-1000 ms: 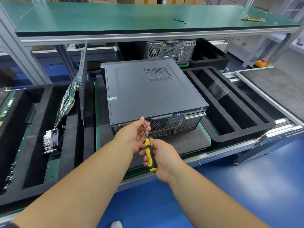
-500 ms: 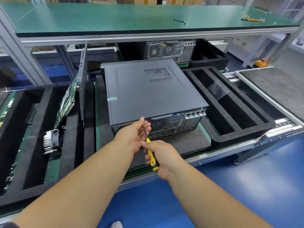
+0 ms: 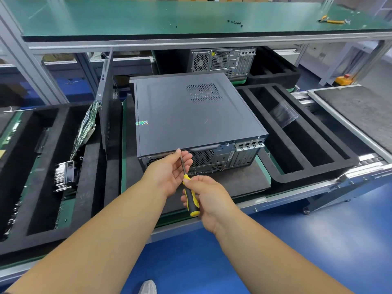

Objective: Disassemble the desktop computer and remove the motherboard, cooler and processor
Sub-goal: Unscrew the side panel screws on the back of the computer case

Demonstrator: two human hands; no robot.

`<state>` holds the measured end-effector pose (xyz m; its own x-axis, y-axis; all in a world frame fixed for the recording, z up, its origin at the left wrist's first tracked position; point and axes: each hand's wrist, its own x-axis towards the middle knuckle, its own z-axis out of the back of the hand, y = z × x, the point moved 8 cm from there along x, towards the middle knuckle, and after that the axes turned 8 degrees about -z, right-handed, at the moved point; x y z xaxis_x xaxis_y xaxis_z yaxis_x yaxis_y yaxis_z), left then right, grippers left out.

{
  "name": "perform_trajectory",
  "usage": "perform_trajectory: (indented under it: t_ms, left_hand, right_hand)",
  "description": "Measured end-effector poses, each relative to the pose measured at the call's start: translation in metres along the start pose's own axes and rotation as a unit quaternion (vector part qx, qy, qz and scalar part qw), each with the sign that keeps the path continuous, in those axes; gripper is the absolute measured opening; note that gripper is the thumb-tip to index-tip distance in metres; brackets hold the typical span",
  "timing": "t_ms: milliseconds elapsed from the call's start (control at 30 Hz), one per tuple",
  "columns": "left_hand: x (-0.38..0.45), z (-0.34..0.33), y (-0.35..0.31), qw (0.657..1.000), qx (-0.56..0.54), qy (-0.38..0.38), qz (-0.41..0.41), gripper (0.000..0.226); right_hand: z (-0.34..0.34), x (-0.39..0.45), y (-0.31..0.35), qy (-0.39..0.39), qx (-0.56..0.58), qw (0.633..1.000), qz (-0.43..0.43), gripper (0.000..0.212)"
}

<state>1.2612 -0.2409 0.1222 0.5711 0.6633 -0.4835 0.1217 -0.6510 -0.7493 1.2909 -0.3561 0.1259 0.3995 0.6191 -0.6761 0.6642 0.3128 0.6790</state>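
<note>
A dark grey computer case [image 3: 191, 115], a yellow-and-black screwdriver [image 3: 190, 197], black foam trays [image 3: 314, 145], a green shelf [image 3: 148, 15].

Obstacle ahead of fingers [image 3: 186, 158]: desktop computer [image 3: 191, 115] rear panel, touching. Left: upright side panel [image 3: 105, 107]. Right: open foam tray [image 3: 301, 132] channels. Above: shelf [image 3: 191, 18].

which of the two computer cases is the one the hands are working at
The near desktop case, lying flat on the mat with its rear panel facing the person. Both hands hold the screwdriver at that panel; the other case sits behind, under the shelf.
</note>
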Motion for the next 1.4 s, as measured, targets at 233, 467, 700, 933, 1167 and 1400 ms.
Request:
perform_trajectory:
  t_ms: [233,467,700,933,1167,1400]
  left_hand:
    - [-0.002,0.0,-0.002,1.0,0.009,-0.013,0.006,0.033]
    - [0.0,0.004,0.0,0.998,-0.001,-0.054,-0.009,0.017]
    - [-0.003,-0.001,0.001,1.0,-0.006,-0.005,-0.016,0.019]
    - [-0.009,-0.034,-0.015,0.992,0.061,0.018,-0.107,0.018]
    - [-0.028,-0.124,0.029,0.954,0.245,0.15,-0.082,0.024]
    - [-0.033,-0.17,0.056,0.93,0.309,0.188,-0.064,0.023]
  right_hand:
    - [0.006,0.004,0.003,-0.043,-0.03,0.998,0.019,0.024]
    - [0.0,0.0,0.004,-0.056,-0.004,0.997,-0.054,0.017]
    - [0.016,-0.007,0.011,-0.056,-0.104,0.992,0.051,0.009]
    - [0.05,-0.022,0.026,-0.072,-0.172,0.979,0.087,0.008]
    - [0.12,-0.044,0.081,-0.117,-0.133,0.962,0.21,0.012]
    - [0.173,-0.052,0.102,-0.157,-0.143,0.949,0.232,0.009]
